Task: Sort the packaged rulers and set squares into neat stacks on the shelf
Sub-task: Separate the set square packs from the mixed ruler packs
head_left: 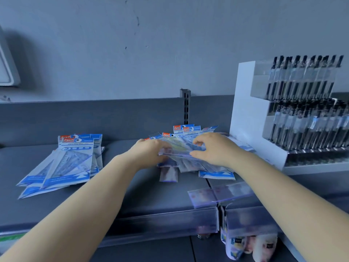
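Both hands on loose pile of clear-and-blue packaged set squares (186,146), rear of grey metal shelf (132,190).

Left hand (151,151) and right hand (213,148) pinch the pile's top packets, fingers curled. Second fanned stack (71,163) toward left end; white pen display rack (294,118) at right end.

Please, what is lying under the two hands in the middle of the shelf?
Under the left hand and right hand lies a loose pile of packaged set squares, fanned out on the shelf. How many packs lie there, or what lies beneath, is covered.
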### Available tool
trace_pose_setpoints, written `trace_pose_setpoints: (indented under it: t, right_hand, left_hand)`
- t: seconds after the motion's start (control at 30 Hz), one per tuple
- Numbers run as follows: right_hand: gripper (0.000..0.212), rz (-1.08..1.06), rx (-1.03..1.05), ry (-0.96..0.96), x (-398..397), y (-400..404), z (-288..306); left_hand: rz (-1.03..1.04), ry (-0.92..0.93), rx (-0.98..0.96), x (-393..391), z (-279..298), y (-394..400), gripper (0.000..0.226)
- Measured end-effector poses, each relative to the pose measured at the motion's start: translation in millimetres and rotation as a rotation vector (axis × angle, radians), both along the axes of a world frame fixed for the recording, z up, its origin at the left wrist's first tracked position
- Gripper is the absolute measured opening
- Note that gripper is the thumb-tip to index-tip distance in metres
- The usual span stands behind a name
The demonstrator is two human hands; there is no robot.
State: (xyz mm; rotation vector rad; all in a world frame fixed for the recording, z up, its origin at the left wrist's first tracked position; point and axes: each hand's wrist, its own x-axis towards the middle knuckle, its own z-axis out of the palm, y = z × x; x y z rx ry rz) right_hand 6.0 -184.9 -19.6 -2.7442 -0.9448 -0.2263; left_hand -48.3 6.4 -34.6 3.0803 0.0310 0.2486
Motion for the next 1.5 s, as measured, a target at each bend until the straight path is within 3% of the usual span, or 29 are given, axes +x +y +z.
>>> trace_pose_setpoints:
  t: [0.13,0.23,0.37,0.47,0.53,0.6,0.73,0.9,1.07,1.2,1.37,1.5]
  right_hand:
    - [0.046,0.053,-0.031,0.039,5,14,-2]
    - [0.036,0.086,0.050,0.058,2,21,-2]
    - [0.022,0.094,0.015,-0.057,3,25,1]
    - [0.040,0.045,0.092,-0.086,8,22,5]
    - [0.045,0.026,0.254,-0.033,11,21,7]
    - [0.044,0.035,0.448,0.055,12,21,10]
    - [0.011,0.055,0.745,0.267,4,29,14]
    - [0.014,0.037,0.954,0.420,-6,52,7]
    - [0.020,0.020,1.070,0.407,-25,78,10]
    - [0.028,0.041,1.234,0.561,-45,108,20]
    - [0.023,0.132,1.184,0.590,-79,158,32]
    - [0.026,0.202,1.109,0.658,-112,222,35]
  left_hand:
    - [-0.083,-0.038,-0.066,-1,2,8,0.026]
    - [-0.091,-0.099,-0.087,-1,4,13,0.024]
    - [-0.108,-0.239,-0.067,2,7,16,0.020]
    - [-0.017,-0.448,-0.097,4,13,23,0.030]
    - [0.110,-0.625,-0.275,3,17,27,0.046]
    - [0.196,-0.686,-0.548,0,20,25,0.045]
    - [0.161,-0.410,-0.996,-4,24,17,0.026]
    - [0.038,-0.297,-1.198,-11,29,13,0.023]
    - [-0.019,-0.545,-1.451,-23,36,19,0.005]
    - [-0.024,-0.656,-1.387,-43,50,40,0.008]
    - [0.012,-0.701,-1.301,-84,51,114,0.005]
    - [0.128,-0.738,-1.173,-127,45,192,0.024]
